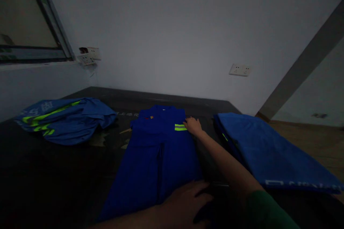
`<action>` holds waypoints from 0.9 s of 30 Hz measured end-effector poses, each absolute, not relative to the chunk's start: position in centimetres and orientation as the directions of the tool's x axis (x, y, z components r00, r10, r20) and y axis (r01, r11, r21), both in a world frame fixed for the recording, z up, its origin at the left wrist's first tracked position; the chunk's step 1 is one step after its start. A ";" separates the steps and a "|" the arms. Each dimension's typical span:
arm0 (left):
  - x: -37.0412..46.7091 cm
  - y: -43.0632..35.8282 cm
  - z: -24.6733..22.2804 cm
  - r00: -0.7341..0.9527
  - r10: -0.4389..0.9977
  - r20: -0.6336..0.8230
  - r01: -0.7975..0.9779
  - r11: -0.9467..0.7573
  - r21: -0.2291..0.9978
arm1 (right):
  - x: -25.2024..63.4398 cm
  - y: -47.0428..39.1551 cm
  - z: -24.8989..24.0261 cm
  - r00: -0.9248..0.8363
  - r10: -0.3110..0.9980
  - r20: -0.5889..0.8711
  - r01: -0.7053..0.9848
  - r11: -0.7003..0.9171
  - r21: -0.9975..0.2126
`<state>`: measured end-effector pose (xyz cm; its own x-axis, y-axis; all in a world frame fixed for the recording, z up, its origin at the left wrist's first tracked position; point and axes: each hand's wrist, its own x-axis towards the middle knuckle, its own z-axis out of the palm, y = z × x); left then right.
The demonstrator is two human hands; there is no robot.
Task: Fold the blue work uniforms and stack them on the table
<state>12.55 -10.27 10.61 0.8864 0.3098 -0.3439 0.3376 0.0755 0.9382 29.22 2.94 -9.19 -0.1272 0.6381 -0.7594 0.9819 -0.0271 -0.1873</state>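
A bright blue work jacket (pixel 150 157) lies face up and long, its collar at the far end and its sides tucked in. A yellow-green reflective strip (pixel 180 127) crosses its upper right side, and a small emblem (pixel 152 117) marks the upper left. My right hand (pixel 193 126) reaches forward to the jacket's right edge, beside the strip, fingers partly spread and touching the cloth. Close to me, my left hand (pixel 186 200) is over the lower right part of the jacket, fingers apart. Shadow hides what lies beneath its fingertips.
To the left lies a rumpled blue garment bundle (pixel 70 120) with reflective stripes. At right, a folded blue stack (pixel 268 146) with white lettering reaches the edge of the dark table (pixel 123 94). A wall with a socket (pixel 240 69) stands behind.
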 end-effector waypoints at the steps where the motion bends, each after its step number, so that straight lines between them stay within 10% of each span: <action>1: 12.5 -10.1 10.3 0.870 0.328 -0.368 0.379 0.032 0.925 | 29.3 4.0 -10.2 -0.113 0.654 -0.748 0.983 -0.038 -0.182; 27: 12.4 -13.8 6.7 0.840 0.462 -0.283 0.489 -0.423 0.763 | 28.4 8.4 -18.3 -0.207 0.811 -0.547 0.969 0.094 -0.227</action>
